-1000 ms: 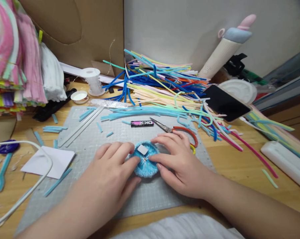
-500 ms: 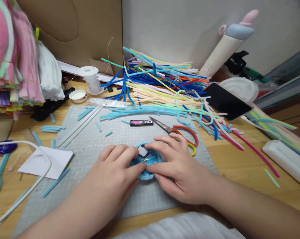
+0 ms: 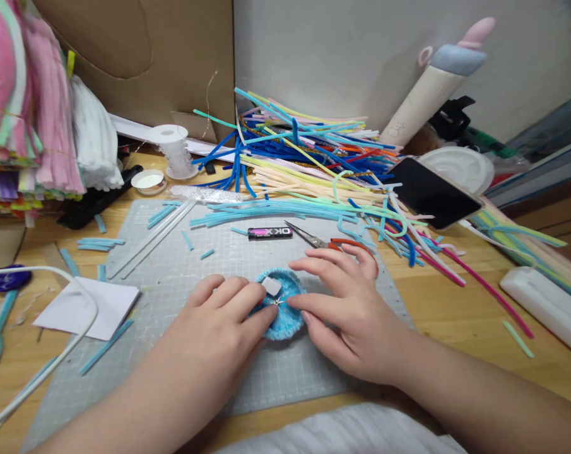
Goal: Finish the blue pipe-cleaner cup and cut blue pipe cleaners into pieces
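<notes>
A round light-blue pipe-cleaner disc lies on the grey cutting mat, with a small white square on its top and a shiny silver bit at its centre. My left hand presses on the disc's left side, its fingers curled together at the silver bit. From the right, my right hand meets it, thumb and forefinger pinched toward the same centre, the other fingers spread over the disc's edge.
Scissors with red handles and a black tube lie just behind my hands. Behind them sits a big pile of coloured pipe cleaners. A dark phone is at the right, white paper and a white cord at the left.
Both hands have kept working at the disc's centre, fingertips closing in on the silver bit. The right hand's fingers shifted back over the scissors' handle. The disc turned slightly.
</notes>
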The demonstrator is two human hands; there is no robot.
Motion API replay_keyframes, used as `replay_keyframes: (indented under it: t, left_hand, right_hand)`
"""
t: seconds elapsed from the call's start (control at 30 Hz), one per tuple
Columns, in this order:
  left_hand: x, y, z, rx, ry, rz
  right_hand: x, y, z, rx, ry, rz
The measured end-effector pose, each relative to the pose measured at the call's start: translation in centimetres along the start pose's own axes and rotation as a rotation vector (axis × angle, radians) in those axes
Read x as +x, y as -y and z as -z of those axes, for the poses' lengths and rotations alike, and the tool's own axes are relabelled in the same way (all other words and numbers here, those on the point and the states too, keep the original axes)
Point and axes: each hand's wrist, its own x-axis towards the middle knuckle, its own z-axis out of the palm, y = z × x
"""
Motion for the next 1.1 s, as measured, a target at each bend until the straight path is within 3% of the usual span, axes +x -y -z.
replay_keyframes:
  t: [0.87,1.1]
  left_hand:
    - [0.03,-0.02,-0.02,-0.017,0.046,0.015]
    - [-0.15,0.12,0.16,-0.031,0.015,0.010]
  right_hand:
    - [0.20,0.06,0.00,0.019,0.130,-0.056]
    - [0.10,0.31,0.01,0.032,0.130,0.045]
